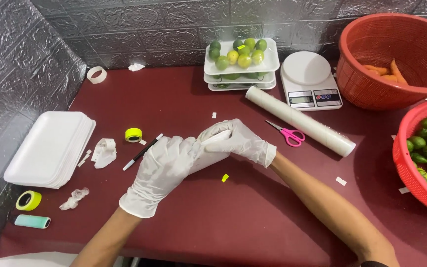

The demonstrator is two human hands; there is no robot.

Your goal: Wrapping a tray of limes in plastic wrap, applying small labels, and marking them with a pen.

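thin matt white latex gloves [174, 168], smooth maroon tabletop [233, 222], plastic baskets [371, 74]

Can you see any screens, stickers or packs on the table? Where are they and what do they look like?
Kitchen scale: back of table, white, round platform, small grey screen.
Lime trays: left of the scale, stacked white trays of green limes, one with a yellow sticker.
Yellow sticker: small, near the gloved hands.
White paper bits: scattered on the red table.

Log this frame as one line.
left hand: gloved, touching right | right hand: gloved, fingers bent over left fingertips | nearest: pen, yellow tape | surface: table
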